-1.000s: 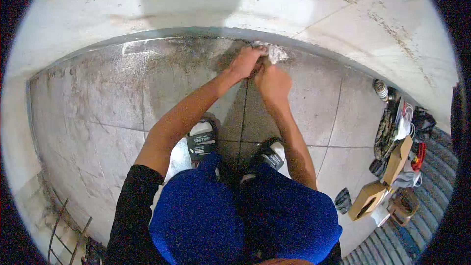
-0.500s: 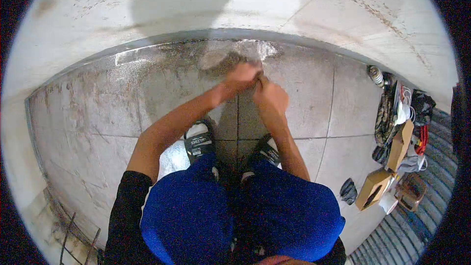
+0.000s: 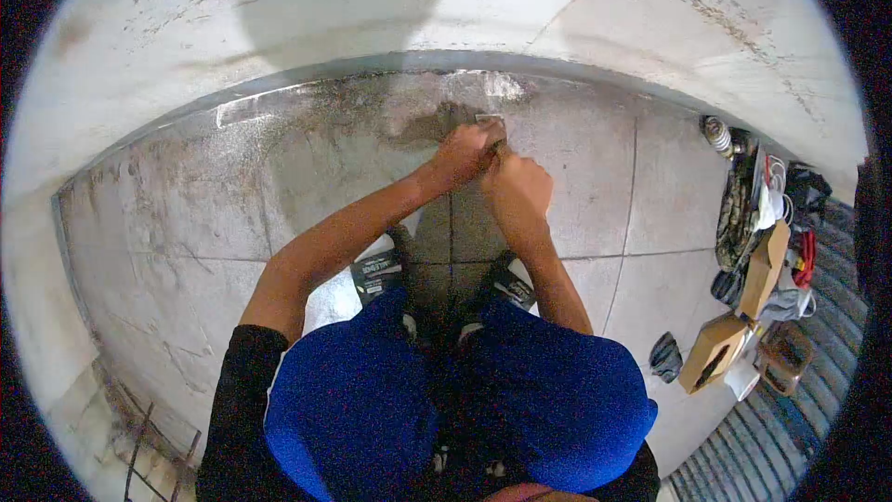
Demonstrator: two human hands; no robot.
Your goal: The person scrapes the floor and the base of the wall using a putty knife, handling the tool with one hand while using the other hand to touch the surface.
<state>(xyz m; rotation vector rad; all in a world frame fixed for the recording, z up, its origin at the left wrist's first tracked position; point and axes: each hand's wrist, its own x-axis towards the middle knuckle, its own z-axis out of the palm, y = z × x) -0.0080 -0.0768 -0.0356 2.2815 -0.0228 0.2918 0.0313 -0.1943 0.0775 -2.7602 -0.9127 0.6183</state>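
Both hands are closed around one scraper (image 3: 491, 119), whose flat pale blade edge shows just beyond the fingers, close to the tiled floor (image 3: 576, 186). My left hand (image 3: 463, 156) wraps it nearer the blade, knuckles up. Right beside it, my right hand (image 3: 518, 184) grips the rear part, so most of the handle is hidden. A damp dark patch (image 3: 423, 125) lies on the tiles just left of the blade. Past it, whitish residue (image 3: 505, 85) marks the floor near the wall.
A white wall (image 3: 520, 0) curves across the front. On the right lie an open cardboard box (image 3: 715, 353), black plastic bags (image 3: 665, 358), a coil spring part (image 3: 716, 135) and red items (image 3: 805, 256) beside a ribbed shutter (image 3: 743, 446). Thin metal bars (image 3: 139, 451) stand at lower left.
Both hands, still gripping the scraper, have shifted very slightly to the right and look less blurred. The blade edge now shows more clearly. The view has tilted a little.
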